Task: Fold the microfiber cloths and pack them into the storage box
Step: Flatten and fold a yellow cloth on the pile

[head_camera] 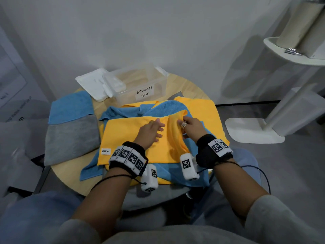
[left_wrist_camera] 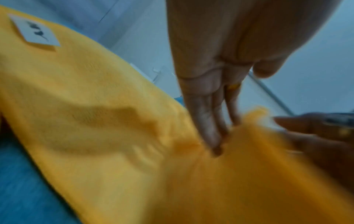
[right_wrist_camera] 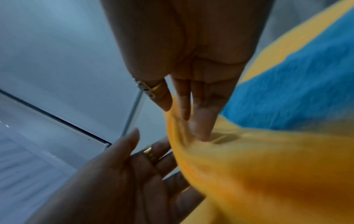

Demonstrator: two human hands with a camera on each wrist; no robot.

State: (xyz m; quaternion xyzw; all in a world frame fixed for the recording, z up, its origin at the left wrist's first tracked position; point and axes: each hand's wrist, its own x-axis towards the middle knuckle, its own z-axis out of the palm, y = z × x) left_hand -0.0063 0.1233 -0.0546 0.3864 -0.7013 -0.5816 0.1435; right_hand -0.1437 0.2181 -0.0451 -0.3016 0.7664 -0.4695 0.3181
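Observation:
A yellow microfiber cloth [head_camera: 126, 136] with a white "DIY" tag lies on top of a spread blue cloth [head_camera: 163, 107] in the middle of the round table. My left hand [head_camera: 152, 129] rests flat on it with straight fingers [left_wrist_camera: 208, 115]. My right hand [head_camera: 189, 125] pinches a raised fold of the same yellow cloth [right_wrist_camera: 268, 166] just right of the left hand [right_wrist_camera: 124, 174]. The clear storage box [head_camera: 140, 85], labelled "STORAGE BOX", stands open behind the cloths. Both wrist views are blurred.
The box's white lid [head_camera: 93, 83] lies left of the box. A folded blue cloth [head_camera: 70, 106] and a folded grey cloth [head_camera: 70, 140] sit at the table's left. More yellow cloth [head_camera: 202, 110] spreads at the right. A white stand [head_camera: 255, 131] is on the floor to the right.

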